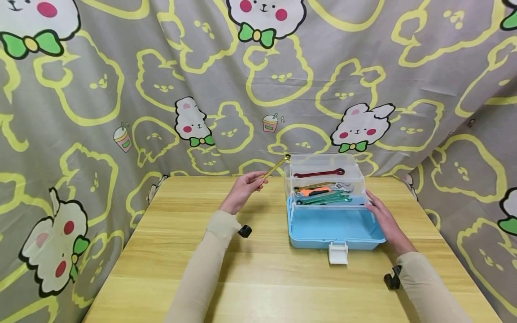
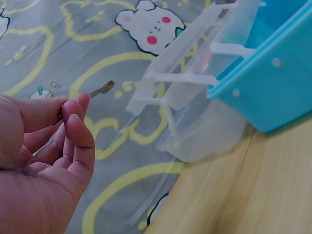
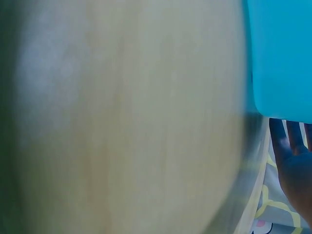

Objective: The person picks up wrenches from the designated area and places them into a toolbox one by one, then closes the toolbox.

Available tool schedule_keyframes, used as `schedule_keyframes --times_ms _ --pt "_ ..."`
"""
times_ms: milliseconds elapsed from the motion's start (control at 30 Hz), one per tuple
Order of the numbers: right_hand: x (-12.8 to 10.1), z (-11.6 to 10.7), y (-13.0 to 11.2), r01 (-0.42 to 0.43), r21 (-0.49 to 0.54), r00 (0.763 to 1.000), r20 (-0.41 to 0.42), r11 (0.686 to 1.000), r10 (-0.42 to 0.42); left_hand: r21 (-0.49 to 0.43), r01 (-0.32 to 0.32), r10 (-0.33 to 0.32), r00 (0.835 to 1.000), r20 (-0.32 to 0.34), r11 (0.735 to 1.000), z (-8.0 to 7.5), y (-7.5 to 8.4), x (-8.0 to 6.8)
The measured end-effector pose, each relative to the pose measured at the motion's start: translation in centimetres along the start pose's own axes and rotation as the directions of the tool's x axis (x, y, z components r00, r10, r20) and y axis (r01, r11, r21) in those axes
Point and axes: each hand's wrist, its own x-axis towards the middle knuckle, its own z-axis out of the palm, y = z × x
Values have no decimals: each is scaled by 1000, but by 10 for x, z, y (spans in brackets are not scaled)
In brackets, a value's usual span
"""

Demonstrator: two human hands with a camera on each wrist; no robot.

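Note:
My left hand [image 1: 244, 187] pinches a slim gold wrench [image 1: 276, 167] between thumb and fingers, raised left of the toolbox. The wrench's round ring end points up and right; the fingers hide its other end. At the right side of the blue toolbox [image 1: 337, 243], my right hand [image 1: 385, 220] rests its extended fingers by the edge of the clear trays. The toolbox stands opened, its stepped trays unfolded at the back. A red wrench [image 1: 319, 173] lies in the upper tray. Lower down are an orange-handled adjustable wrench [image 1: 315, 191], another gold wrench and green wrenches [image 1: 325, 198].
The toolbox stands on a wood-grain table [image 1: 258, 278], its white latch [image 1: 338, 253] hanging down in front. A grey curtain [image 1: 226, 80] with cartoon animals hangs behind the table and along its sides. Black wrist mounts [image 1: 244, 231] sit at both sleeves.

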Motion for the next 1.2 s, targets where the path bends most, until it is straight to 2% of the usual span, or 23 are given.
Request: schedule_keyframes --times_ms 267,600,933,1067,1200 --pt "1 -1 1 11 -2 1000 -2 1000 -11 21 2 -3 1000 23 1000 15 2 12" --pt "2 -1 0 5 -14 1000 -5 1000 -5 13 42 -43 997 59 999 33 1 25" --pt "0 0 0 -4 -10 1000 2 1000 4 -2 71 -70 996 56 997 39 4 32" --pt "0 -1 0 -9 -8 1000 6 1000 9 -12 74 -72 993 96 997 41 8 31" --pt "-1 0 0 -8 -19 1000 3 1000 8 18 67 -69 988 139 998 42 12 31"
